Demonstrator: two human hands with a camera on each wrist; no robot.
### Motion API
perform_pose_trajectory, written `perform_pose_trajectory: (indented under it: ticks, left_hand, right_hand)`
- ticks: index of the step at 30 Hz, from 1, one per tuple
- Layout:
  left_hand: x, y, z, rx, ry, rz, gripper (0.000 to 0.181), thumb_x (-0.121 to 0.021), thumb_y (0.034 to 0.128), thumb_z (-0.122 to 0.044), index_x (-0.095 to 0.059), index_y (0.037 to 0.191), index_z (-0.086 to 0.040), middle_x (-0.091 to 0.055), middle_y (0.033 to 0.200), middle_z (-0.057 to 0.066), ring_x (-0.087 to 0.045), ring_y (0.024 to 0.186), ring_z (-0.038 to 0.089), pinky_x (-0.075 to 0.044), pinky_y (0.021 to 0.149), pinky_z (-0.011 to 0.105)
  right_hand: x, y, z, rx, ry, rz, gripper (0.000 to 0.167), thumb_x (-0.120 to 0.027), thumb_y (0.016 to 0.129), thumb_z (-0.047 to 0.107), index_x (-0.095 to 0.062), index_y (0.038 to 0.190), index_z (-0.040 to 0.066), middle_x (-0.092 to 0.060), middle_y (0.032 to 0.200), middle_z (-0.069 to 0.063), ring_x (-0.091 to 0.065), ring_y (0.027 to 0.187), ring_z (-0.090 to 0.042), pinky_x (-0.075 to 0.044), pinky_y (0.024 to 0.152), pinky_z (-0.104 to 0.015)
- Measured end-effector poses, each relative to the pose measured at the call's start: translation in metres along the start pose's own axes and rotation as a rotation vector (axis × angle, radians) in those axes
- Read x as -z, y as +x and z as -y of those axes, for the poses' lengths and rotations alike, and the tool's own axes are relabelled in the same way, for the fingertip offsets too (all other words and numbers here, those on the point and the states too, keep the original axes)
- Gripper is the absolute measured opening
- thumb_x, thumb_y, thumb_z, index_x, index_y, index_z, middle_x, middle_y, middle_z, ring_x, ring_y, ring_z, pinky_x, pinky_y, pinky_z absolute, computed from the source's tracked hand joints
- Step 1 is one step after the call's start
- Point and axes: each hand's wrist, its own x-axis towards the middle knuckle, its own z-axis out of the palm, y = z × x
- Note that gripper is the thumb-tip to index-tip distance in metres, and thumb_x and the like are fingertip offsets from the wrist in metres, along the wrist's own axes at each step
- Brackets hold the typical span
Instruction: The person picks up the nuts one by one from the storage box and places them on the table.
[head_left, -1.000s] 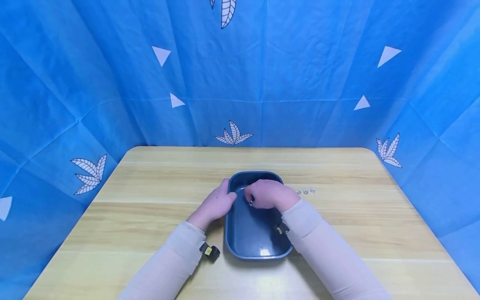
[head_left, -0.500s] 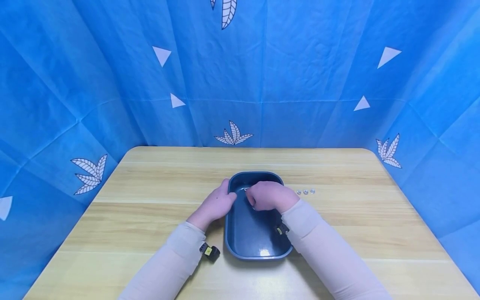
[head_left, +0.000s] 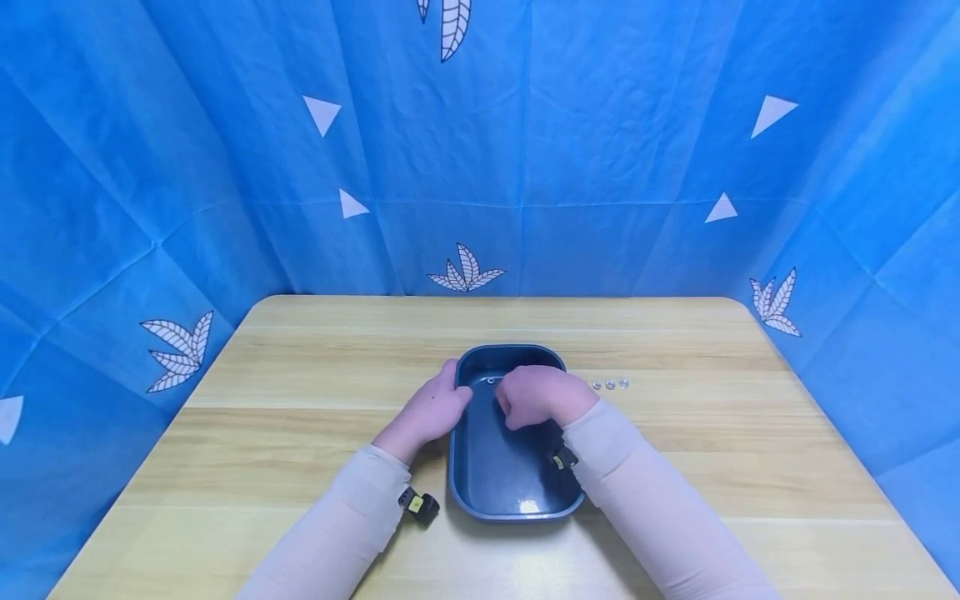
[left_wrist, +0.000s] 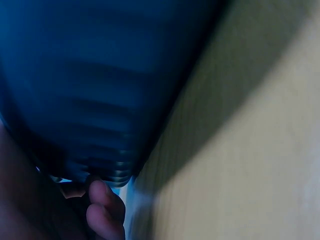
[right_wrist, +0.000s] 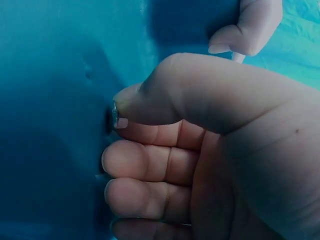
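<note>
A dark blue rectangular tray (head_left: 517, 515) stands on the table. My left hand (head_left: 435, 404) grips its left rim, the thumb over the edge and the fingers outside; the left wrist view has those fingers (left_wrist: 105, 210) against the outer wall. Inside the tray, my right hand (head_left: 543, 393) is held low over the floor. Its thumb and index finger pinch a small shiny metal piece (right_wrist: 115, 115), seen edge-on in the right wrist view, its exact kind unclear. Near the far left corner of the tray floor lies a small silvery ring-like piece (head_left: 491, 381).
Right of the tray, 3 small silvery ring-like pieces (head_left: 611, 385) lie in a row on the wooden table (head_left: 300, 367). A blue patterned curtain (head_left: 600, 150) surrounds the back and sides of the table.
My right hand has shifted slightly nearer and to the right inside the tray, uncovering the ring-like piece by the far left corner. My left hand has stayed on the rim.
</note>
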Motion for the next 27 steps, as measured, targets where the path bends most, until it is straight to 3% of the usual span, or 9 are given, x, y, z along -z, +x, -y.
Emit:
perform_pose_trajectory:
  ticks: [11,20,27]
  left_hand:
    - [0.000,0.000,0.001,-0.012,0.007,-0.001,0.049,-0.042,0.1038,-0.032,-0.037,0.149,-0.013,-0.052,0.144,0.008,-0.053,0.123,0.028,-0.040,0.107,0.058]
    - [0.000,0.000,0.001,-0.009,0.013,-0.004,0.051,-0.043,0.1033,-0.032,-0.037,0.149,-0.011,-0.052,0.143,0.009,-0.052,0.122,0.029,-0.041,0.107,0.058]
    - [0.000,0.000,0.001,-0.024,0.022,-0.018,0.049,-0.043,0.1031,-0.031,-0.039,0.148,-0.011,-0.054,0.140,0.010,-0.054,0.120,0.028,-0.042,0.106,0.056]
  right_hand:
    - [0.003,-0.004,-0.003,0.028,0.052,-0.017,0.016,-0.066,0.082,0.020,-0.058,0.068,0.020,-0.048,0.056,0.007,-0.048,0.053,-0.014,-0.040,0.056,-0.029]
    - [0.005,-0.010,-0.007,0.058,0.152,-0.086,0.015,-0.065,0.082,0.018,-0.058,0.069,0.020,-0.049,0.057,0.006,-0.050,0.053,-0.014,-0.040,0.055,-0.030]
    - [0.007,-0.015,-0.009,0.090,0.140,-0.135,0.015,-0.064,0.081,0.018,-0.057,0.069,0.021,-0.048,0.058,0.008,-0.049,0.054,-0.012,-0.039,0.054,-0.028]
